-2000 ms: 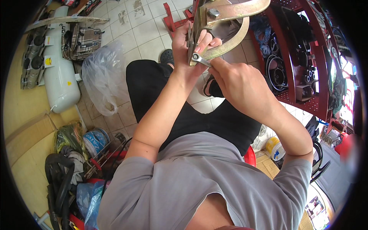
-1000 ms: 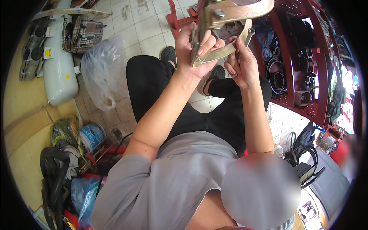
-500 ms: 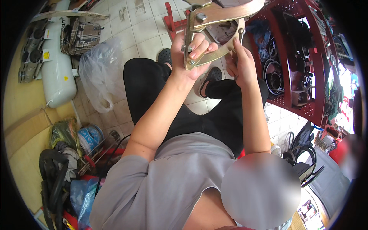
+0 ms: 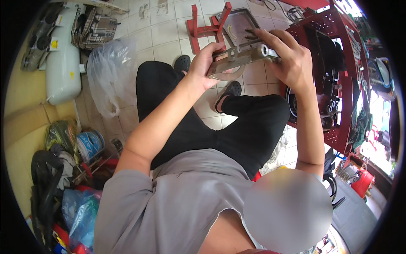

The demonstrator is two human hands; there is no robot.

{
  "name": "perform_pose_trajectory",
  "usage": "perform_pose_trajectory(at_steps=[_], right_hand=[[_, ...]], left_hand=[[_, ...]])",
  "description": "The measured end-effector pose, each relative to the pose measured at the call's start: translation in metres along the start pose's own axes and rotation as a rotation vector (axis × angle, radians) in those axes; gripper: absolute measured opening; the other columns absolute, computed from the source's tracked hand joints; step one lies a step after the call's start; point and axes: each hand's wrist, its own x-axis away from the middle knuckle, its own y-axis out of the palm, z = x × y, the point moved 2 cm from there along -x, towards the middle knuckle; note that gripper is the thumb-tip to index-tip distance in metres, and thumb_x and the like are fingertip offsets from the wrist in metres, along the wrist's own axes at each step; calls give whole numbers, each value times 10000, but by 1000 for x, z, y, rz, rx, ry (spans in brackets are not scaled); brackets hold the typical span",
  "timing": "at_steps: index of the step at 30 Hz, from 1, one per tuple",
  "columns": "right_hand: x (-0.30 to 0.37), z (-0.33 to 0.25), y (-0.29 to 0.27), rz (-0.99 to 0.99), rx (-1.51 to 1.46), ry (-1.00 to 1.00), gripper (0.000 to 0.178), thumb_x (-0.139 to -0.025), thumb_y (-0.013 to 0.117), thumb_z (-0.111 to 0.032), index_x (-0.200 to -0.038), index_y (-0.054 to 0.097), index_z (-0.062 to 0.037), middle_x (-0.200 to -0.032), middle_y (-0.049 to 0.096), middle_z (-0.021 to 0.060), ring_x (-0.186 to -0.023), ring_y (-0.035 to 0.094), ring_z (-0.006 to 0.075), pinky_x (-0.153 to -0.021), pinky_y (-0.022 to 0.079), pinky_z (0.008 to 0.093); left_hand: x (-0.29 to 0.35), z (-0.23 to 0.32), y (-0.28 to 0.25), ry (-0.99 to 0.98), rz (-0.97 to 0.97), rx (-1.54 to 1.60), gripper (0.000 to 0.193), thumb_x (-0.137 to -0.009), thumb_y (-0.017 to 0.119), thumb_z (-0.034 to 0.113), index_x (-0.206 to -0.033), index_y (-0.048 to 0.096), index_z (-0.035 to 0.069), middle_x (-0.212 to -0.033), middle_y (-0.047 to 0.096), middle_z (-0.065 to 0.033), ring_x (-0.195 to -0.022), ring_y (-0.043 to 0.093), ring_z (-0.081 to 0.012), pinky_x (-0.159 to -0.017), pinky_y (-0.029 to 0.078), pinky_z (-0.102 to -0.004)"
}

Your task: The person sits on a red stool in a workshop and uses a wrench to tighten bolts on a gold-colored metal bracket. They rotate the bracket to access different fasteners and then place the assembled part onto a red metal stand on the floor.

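Observation:
A brassy, zinc-coloured metal bracket (image 4: 237, 60) is held up above the floor in front of my knees. It has a flat plate, a curved arm beneath it and a round hollow end on the right. The left end of the bracket rests in my left hand (image 4: 204, 65), with the fingers partly hidden behind it. My right hand (image 4: 294, 59) reaches over the other end, thumb and fingers curled about it near the hollow end. What the right fingertips press on is partly hidden.
Beyond the bracket stand a red metal frame (image 4: 207, 29) and a grey tray (image 4: 242, 25) with small parts. A red perforated rack (image 4: 313, 38) stands at right. At left are a plastic bag (image 4: 111, 78), a white tank (image 4: 63, 76) and a plaid bag (image 4: 99, 31).
The bracket has come lower and tilted, now seen more edge-on. My right hand has moved up and right, from below its curved arm to over its right end.

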Motion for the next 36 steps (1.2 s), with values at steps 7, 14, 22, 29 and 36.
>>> perform_pose_trajectory(at_steps=[7, 14, 22, 29, 36], right_hand=[[52, 20, 43, 342, -139, 230, 464, -707, 651, 35, -1156, 607, -71, -1006, 660, 100, -826, 663, 262, -708, 530, 313], [80, 14, 61, 674, -505, 405, 267, -830, 533, 70, -1089, 600, 58, -1033, 665, 122, -903, 639, 164, -828, 480, 253], [67, 12, 52, 527, -601, 700, 173, -882, 639, -91, -1026, 622, 3, -746, 561, -19, -666, 455, 46, -612, 389, 190], [55, 24, 74, 317, -475, 993, 239, -879, 641, -220, -996, 631, -12, -681, 591, 88, -642, 485, 109, -637, 448, 285], [71, 59, 129, 156, -577, 1173, 327, -854, 656, -326, -997, 653, -32, -684, 625, 92, -587, 560, 140, -583, 456, 304]], left_hand=[[8, 12, 25, 264, 55, -432, 403, -925, 472, 426, -873, 575, 40, -832, 598, -72, -705, 570, -157, -629, 480, -322], [24, 8, 36, 408, -223, -808, 504, -964, 274, 415, -1119, 528, 8, -956, 589, -69, -826, 558, -130, -742, 477, -297], [21, -3, 20, 1088, -470, -1132, 698, -898, 547, 389, -1400, 253, 3, -1322, 358, -110, -810, 541, -130, -715, 438, -272], [-19, -2, 6, 1064, 72, -1294, 332, -914, 582, 134, -1175, 465, -36, -1037, 645, -170, -576, 651, -172, -511, 496, -295], [-70, 14, -10, 1052, 183, -1630, 294, -877, 618, 173, -1050, 546, -54, -926, 686, -172, -571, 677, -206, -545, 513, -301]])
